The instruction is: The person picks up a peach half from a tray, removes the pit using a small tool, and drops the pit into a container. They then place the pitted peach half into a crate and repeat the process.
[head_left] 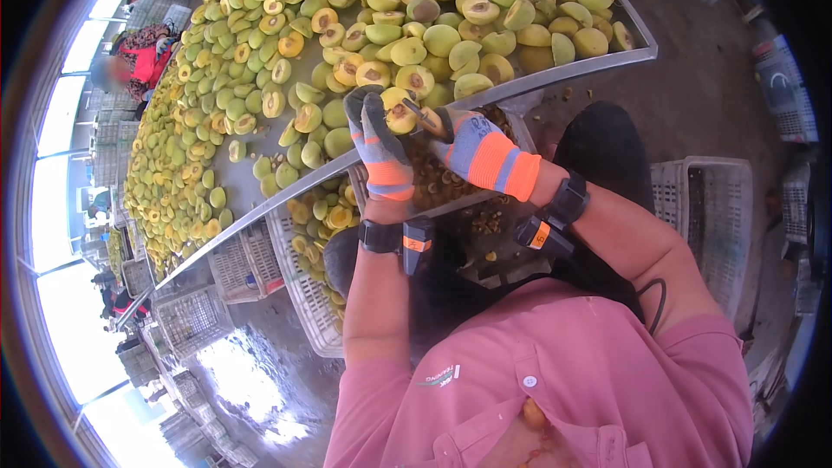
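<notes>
My left hand (379,143), in a grey glove with an orange cuff, is closed around a halved yellow-green stone fruit (398,113). The brown pit area of its cut face is turned toward my other hand. In a matching glove, my right hand (477,149) grips a small pitting tool (425,116), its metal tip right at the fruit's cut face. Both hands are over the near edge of a metal table (286,197) heaped with fruit halves (412,52). Under my hands sits a container with brown pits (438,178).
A white crate (303,303) of fruit halves stands below the table edge on the left. Another crate (724,234) is on the right by my knee. More crates (192,316) line the floor at left. A person in red (149,61) is across the table.
</notes>
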The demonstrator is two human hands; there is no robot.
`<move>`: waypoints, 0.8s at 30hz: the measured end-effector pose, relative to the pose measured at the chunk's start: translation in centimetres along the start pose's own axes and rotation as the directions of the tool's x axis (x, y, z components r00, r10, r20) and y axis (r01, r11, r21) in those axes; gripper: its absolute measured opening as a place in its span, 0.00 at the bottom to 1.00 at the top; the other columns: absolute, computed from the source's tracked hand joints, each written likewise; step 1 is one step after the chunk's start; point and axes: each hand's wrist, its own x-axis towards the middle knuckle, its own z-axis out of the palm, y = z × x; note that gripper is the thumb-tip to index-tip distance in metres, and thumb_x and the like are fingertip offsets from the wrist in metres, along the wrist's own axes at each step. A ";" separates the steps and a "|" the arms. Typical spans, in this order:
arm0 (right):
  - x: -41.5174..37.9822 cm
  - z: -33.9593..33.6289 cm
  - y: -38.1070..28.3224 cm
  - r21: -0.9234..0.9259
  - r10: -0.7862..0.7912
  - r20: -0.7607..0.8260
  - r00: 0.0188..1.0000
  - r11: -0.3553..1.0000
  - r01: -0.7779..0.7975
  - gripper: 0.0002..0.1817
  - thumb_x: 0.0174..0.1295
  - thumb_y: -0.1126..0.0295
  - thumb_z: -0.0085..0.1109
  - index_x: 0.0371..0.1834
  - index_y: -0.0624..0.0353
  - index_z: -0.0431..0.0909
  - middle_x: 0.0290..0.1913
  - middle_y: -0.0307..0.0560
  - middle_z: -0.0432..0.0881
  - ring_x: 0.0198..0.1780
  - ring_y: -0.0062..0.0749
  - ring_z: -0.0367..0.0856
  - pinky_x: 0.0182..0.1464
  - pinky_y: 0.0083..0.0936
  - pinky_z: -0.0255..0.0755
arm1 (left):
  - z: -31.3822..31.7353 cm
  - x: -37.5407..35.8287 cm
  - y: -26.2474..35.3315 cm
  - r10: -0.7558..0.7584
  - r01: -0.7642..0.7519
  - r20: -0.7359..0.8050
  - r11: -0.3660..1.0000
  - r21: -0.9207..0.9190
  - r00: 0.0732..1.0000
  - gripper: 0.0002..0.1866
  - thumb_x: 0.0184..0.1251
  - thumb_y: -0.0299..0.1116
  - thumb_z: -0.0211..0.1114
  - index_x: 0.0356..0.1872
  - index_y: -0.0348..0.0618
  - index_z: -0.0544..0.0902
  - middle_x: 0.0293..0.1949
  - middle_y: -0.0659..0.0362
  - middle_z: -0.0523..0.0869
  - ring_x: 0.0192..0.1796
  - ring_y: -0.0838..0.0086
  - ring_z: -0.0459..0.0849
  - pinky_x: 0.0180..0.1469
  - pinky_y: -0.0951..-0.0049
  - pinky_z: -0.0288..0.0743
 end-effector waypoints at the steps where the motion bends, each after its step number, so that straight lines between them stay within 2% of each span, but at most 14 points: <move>1: 0.2 0.2 0.3 -0.002 -0.008 0.008 1.000 1.000 0.008 0.23 0.56 0.53 0.60 0.36 0.68 0.80 0.36 0.66 0.81 0.42 0.60 0.80 0.45 0.43 0.75 | 0.0 0.0 0.1 -0.051 0.051 0.006 0.997 -0.054 0.999 0.09 0.73 0.34 0.52 0.45 0.40 0.75 0.41 0.60 0.76 0.43 0.76 0.76 0.46 0.74 0.73; 5: 0.6 1.4 1.1 0.101 -0.006 0.005 1.000 0.995 0.005 0.21 0.55 0.56 0.62 0.37 0.69 0.79 0.36 0.67 0.81 0.42 0.61 0.79 0.43 0.43 0.74 | 0.0 0.0 -0.7 -0.181 0.184 0.036 0.962 -0.201 0.983 0.12 0.73 0.34 0.49 0.48 0.36 0.74 0.44 0.57 0.75 0.47 0.72 0.76 0.48 0.70 0.74; 7: 0.8 2.2 1.4 0.225 -0.045 -0.005 0.999 0.973 0.045 0.18 0.56 0.63 0.61 0.43 0.67 0.79 0.32 0.57 0.82 0.35 0.45 0.81 0.38 0.35 0.74 | 0.4 -0.4 -0.7 -0.206 0.207 0.025 0.952 -0.228 0.978 0.15 0.76 0.37 0.45 0.48 0.37 0.73 0.44 0.58 0.74 0.47 0.73 0.75 0.49 0.70 0.73; 8: 0.9 2.6 1.6 0.287 -0.063 -0.011 0.998 0.956 0.063 0.17 0.57 0.67 0.61 0.46 0.66 0.78 0.30 0.53 0.83 0.31 0.38 0.81 0.35 0.31 0.74 | 0.5 -0.6 -0.7 -0.163 0.165 0.025 0.968 -0.189 0.986 0.14 0.76 0.37 0.45 0.49 0.37 0.73 0.44 0.58 0.74 0.47 0.74 0.74 0.49 0.71 0.72; 10: 1.2 2.5 1.5 0.372 0.003 0.107 0.994 0.927 -0.043 0.17 0.56 0.69 0.60 0.48 0.66 0.78 0.29 0.47 0.82 0.30 0.29 0.79 0.33 0.28 0.73 | 0.9 -1.0 0.4 -0.078 0.081 0.027 0.991 -0.110 0.997 0.14 0.76 0.37 0.46 0.50 0.38 0.73 0.44 0.58 0.74 0.46 0.75 0.73 0.51 0.73 0.71; 11: 1.3 2.5 1.5 0.409 0.032 0.168 0.985 0.907 -0.099 0.18 0.56 0.70 0.60 0.49 0.66 0.78 0.28 0.45 0.82 0.29 0.25 0.78 0.32 0.26 0.73 | 0.9 -1.1 0.9 -0.104 0.107 0.048 0.991 -0.084 0.993 0.14 0.76 0.37 0.46 0.50 0.38 0.72 0.46 0.58 0.74 0.46 0.75 0.72 0.52 0.74 0.68; 14: 1.1 2.3 1.2 0.524 -0.005 0.190 0.982 0.846 -0.097 0.18 0.56 0.70 0.59 0.49 0.66 0.78 0.27 0.43 0.82 0.28 0.22 0.77 0.30 0.25 0.72 | 0.6 -1.4 0.3 -0.049 0.054 0.086 0.997 -0.060 0.995 0.13 0.76 0.36 0.46 0.51 0.38 0.72 0.45 0.59 0.75 0.45 0.75 0.73 0.50 0.74 0.70; 17: 1.7 2.6 2.2 0.407 -0.063 0.139 0.988 0.913 0.001 0.17 0.56 0.69 0.60 0.47 0.66 0.79 0.28 0.44 0.82 0.29 0.22 0.77 0.30 0.25 0.71 | -0.4 -0.7 -1.6 -0.155 0.162 0.060 0.978 -0.133 0.986 0.14 0.75 0.36 0.48 0.53 0.37 0.72 0.44 0.59 0.77 0.46 0.74 0.75 0.51 0.73 0.72; 19: 1.6 2.4 2.0 0.399 -0.044 0.038 0.998 0.917 0.025 0.17 0.54 0.64 0.62 0.41 0.66 0.80 0.27 0.53 0.82 0.28 0.35 0.79 0.32 0.31 0.73 | -0.5 0.1 -0.1 -0.026 0.021 0.097 0.999 0.045 0.995 0.14 0.73 0.34 0.50 0.53 0.37 0.72 0.45 0.58 0.78 0.47 0.74 0.77 0.52 0.73 0.73; 20: 1.7 2.1 1.9 0.393 -0.036 -0.014 0.999 0.919 0.038 0.17 0.53 0.62 0.62 0.39 0.66 0.80 0.27 0.57 0.81 0.28 0.42 0.80 0.33 0.34 0.73 | -0.7 0.3 0.3 -0.062 0.062 0.109 0.998 0.000 0.992 0.14 0.72 0.32 0.52 0.53 0.35 0.72 0.46 0.57 0.79 0.49 0.73 0.79 0.53 0.73 0.74; 21: 1.7 1.7 1.8 0.376 -0.088 -0.047 0.995 0.921 0.099 0.18 0.53 0.61 0.63 0.39 0.65 0.80 0.28 0.57 0.82 0.29 0.42 0.81 0.34 0.34 0.73 | -0.8 0.6 0.8 -0.097 0.103 0.122 0.994 -0.044 0.988 0.14 0.71 0.29 0.53 0.53 0.34 0.72 0.47 0.56 0.81 0.50 0.72 0.80 0.54 0.73 0.75; 23: 1.7 0.6 1.8 0.350 -0.139 -0.077 0.987 0.924 0.157 0.19 0.53 0.60 0.64 0.41 0.65 0.80 0.29 0.57 0.82 0.31 0.43 0.81 0.36 0.34 0.73 | -1.2 0.3 2.4 -0.329 0.360 0.151 0.884 -0.299 0.932 0.14 0.69 0.28 0.56 0.53 0.34 0.72 0.47 0.56 0.81 0.51 0.73 0.80 0.53 0.73 0.75; 24: 1.4 -0.1 1.4 0.341 -0.137 -0.075 0.988 0.927 0.155 0.19 0.53 0.60 0.65 0.41 0.65 0.80 0.30 0.56 0.83 0.32 0.43 0.81 0.36 0.34 0.73 | -1.5 0.4 1.7 -0.274 0.309 0.178 0.928 -0.210 0.945 0.16 0.68 0.30 0.58 0.53 0.34 0.72 0.48 0.56 0.82 0.51 0.73 0.80 0.53 0.72 0.75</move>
